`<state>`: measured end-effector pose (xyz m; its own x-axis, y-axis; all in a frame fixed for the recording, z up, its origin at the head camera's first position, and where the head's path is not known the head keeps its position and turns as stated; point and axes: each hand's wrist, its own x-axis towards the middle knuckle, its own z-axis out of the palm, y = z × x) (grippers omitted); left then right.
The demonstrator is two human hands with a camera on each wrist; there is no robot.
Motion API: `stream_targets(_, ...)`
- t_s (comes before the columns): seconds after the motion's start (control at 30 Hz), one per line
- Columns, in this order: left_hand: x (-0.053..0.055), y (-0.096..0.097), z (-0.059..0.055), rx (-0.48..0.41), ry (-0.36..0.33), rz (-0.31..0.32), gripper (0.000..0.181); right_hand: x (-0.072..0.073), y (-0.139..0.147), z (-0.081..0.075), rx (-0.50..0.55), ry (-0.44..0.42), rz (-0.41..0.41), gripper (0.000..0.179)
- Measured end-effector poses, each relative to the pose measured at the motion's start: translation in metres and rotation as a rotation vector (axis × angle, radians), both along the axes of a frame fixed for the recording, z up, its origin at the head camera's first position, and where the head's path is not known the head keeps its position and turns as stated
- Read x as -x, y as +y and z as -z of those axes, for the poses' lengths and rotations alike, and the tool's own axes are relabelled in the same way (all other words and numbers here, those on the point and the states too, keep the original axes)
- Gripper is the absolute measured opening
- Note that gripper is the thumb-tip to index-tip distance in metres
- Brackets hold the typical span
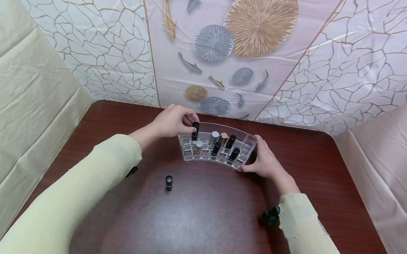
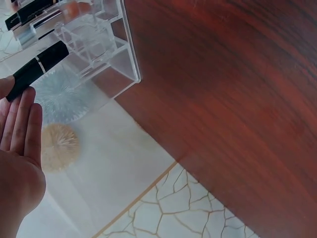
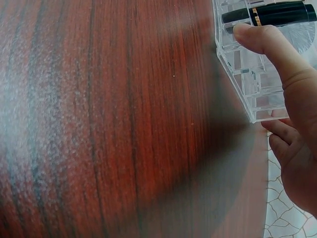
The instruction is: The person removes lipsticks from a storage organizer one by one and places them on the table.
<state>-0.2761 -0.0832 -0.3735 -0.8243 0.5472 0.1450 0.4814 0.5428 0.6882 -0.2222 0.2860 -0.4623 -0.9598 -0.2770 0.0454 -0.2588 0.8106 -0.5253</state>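
Observation:
My left hand (image 1: 171,122) pinches a black lipstick (image 1: 195,131) between thumb and fingers at the left end of a clear lipstick organizer (image 1: 188,153). In the left wrist view this lipstick (image 2: 37,71) has a thin silver band and is tilted beside the compartments; whether it touches them I cannot tell. My right hand (image 1: 265,160) grips the organizer's right end, thumb at the front corner and fingers behind. Several lipsticks stand in the compartments, among them a silver-capped one (image 1: 215,137) and a black one with a gold band (image 3: 277,15).
Another black lipstick (image 1: 169,182) stands on the dark wood table (image 1: 197,220), nearer to me and left of the organizer. Behind the table hangs a patterned cloth backdrop (image 1: 124,44), and pale fabric (image 1: 23,92) lines the sides.

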Motion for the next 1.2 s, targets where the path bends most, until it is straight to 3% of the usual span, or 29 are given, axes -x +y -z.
stream_targets(0.3, -0.009, -0.005, -0.015, 0.015, 0.0, 0.033, 0.02, 0.0, 0.001, 0.0, 0.0, -0.008, 0.0, 0.119)
stream_targets(0.63, -0.024, -0.015, -0.022, 0.037, 0.005, 0.057, 0.02, 0.0, 0.001, 0.0, 0.002, -0.009, -0.003, 0.117)
stream_targets(0.87, -0.04, -0.021, -0.022, 0.03, 0.022, 0.086, 0.02, 0.0, 0.0, -0.001, 0.003, -0.009, -0.006, 0.118)
stream_targets(1.2, -0.06, -0.024, -0.018, 0.007, -0.01, 0.121, 0.018, 0.0, -0.001, 0.0, 0.015, -0.004, -0.003, 0.117)
